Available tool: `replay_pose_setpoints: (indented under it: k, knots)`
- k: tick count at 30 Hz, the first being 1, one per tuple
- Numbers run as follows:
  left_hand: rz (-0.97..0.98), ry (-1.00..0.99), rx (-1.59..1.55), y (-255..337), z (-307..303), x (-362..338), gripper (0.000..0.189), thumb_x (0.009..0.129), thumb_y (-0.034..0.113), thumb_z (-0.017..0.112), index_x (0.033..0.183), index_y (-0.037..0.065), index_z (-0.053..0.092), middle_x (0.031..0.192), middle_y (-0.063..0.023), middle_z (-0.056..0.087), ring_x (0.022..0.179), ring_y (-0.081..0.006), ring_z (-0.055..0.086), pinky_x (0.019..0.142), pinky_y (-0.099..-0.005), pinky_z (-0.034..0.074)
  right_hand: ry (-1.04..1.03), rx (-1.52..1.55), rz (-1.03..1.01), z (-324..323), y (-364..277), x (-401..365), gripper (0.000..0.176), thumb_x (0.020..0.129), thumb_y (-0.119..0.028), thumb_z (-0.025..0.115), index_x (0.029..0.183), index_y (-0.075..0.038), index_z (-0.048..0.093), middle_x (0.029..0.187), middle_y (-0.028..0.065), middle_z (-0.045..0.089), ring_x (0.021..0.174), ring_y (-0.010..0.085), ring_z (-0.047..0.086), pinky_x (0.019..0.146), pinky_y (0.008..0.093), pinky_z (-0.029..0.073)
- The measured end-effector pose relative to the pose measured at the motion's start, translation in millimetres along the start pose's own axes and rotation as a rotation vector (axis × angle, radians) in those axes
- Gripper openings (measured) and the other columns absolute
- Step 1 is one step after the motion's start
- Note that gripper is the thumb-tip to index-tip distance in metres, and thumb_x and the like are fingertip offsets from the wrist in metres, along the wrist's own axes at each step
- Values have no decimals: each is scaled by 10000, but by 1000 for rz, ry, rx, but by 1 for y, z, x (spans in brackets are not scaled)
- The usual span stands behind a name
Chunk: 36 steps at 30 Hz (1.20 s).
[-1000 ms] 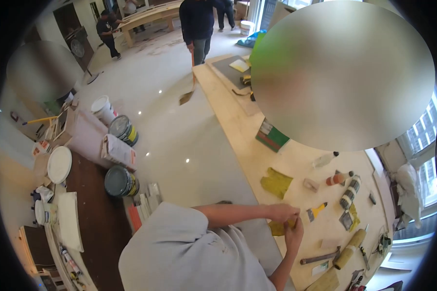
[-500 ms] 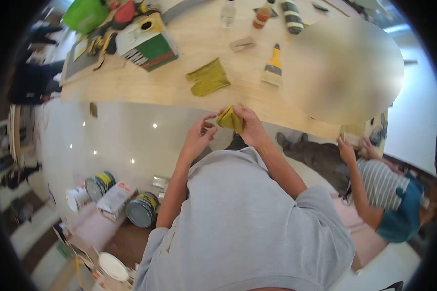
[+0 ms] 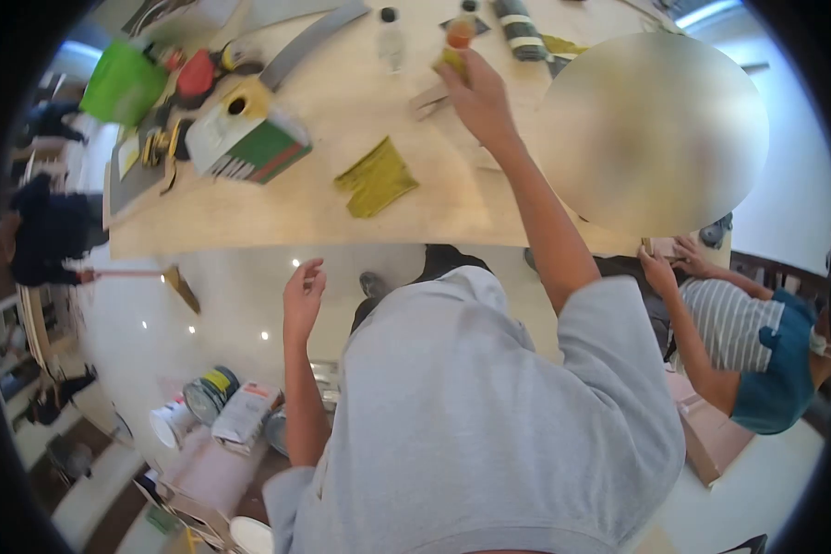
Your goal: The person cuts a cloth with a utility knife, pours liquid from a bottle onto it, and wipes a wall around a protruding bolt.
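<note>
My right hand point(image 3: 478, 97) is stretched far out over the pale wooden table point(image 3: 277, 217), with a small yellow cloth point(image 3: 451, 61) pinched in its fingertips. It is close to a wood block point(image 3: 427, 100) and an orange bottle point(image 3: 460, 32). My left hand point(image 3: 303, 294) hangs in the air over the glossy floor in front of the table edge, fingers loosely apart and empty. A second yellow glove point(image 3: 374, 177) lies flat on the table between my two arms.
On the table stand a green-and-white box point(image 3: 249, 138), a green bag point(image 3: 123, 85), a clear bottle point(image 3: 392, 37) and a striped roll point(image 3: 517, 18). A co-worker in a striped shirt point(image 3: 739, 328) crouches at right. Paint cans point(image 3: 208, 392) and a sack point(image 3: 243, 415) sit on the floor.
My hands have parted. The right hand carried the yellow cloth from in front of my chest out across the table; the left hand let go and dropped back, open.
</note>
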<state>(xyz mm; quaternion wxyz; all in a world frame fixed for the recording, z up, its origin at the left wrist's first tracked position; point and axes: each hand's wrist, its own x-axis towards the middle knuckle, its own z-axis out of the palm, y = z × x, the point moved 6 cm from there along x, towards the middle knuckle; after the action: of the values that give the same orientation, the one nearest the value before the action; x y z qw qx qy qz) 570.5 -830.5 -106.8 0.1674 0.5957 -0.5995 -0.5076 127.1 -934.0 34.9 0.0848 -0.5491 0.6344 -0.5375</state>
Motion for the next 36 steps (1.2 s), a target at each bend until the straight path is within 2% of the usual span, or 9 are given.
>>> replay_pose_setpoints:
  k: [2,7,16,19,22,25,28,30,36]
  knots:
    - [-20,55,-23,5,12,-6,337,1062,173,646,1354,7,676,1005,-51,695,841,-121,624,790,-298,541,15,-11,-87,4,3,29,137,983,-132,663,1040,-9,641,1025,224,671,1004,442,643,848,507,512]
    - [-151,70,-160,-6,56,-32,313,1074,162,636,1334,-5,684,903,-7,652,766,-86,582,702,-262,532,-260,155,284,18,34,24,185,1014,-198,679,1053,-36,598,1011,229,686,987,472,664,817,543,518]
    - [-207,24,3,85,105,5,291,1082,204,647,1261,-10,731,752,21,580,655,-63,506,642,-251,491,-166,251,541,-33,112,-48,343,1097,-337,603,986,-13,589,818,200,654,776,393,647,710,476,489]
    - [-163,-55,54,88,112,15,296,1077,204,657,1279,1,729,758,15,592,663,-72,519,644,-256,484,-147,245,592,-49,127,-57,407,1116,-336,601,888,0,565,731,138,558,674,238,493,668,393,466]
    - [-125,-98,100,92,123,25,292,1065,186,670,1301,23,727,788,-1,631,702,-82,557,662,-262,492,-121,297,571,-50,135,-55,455,1123,-376,573,863,-3,559,740,142,563,672,217,507,656,398,462]
    - [-106,-157,140,88,130,27,297,1046,158,681,1318,46,722,827,-40,676,749,-105,607,693,-286,516,-38,184,413,-54,137,-53,341,1081,-332,614,961,-14,635,871,207,652,823,388,644,754,456,511]
    - [-47,-128,224,83,117,26,323,1024,137,688,1337,59,711,873,-116,719,775,-168,663,740,-342,553,-183,406,599,-46,135,-46,198,1067,-200,600,1063,-15,670,857,122,706,782,255,676,746,426,537]
    - [-82,-77,246,92,112,19,333,1028,145,695,1352,64,706,883,-78,707,754,-136,630,718,-317,546,-259,501,692,-46,122,-35,150,1049,-156,643,1059,-9,674,832,104,698,732,233,655,714,420,529]
    - [-91,61,218,67,98,-14,351,1017,145,710,1361,77,704,898,-83,709,724,-155,609,716,-323,543,-229,130,228,-4,107,35,130,1034,-89,665,1140,-19,691,879,145,708,806,302,689,735,430,526]
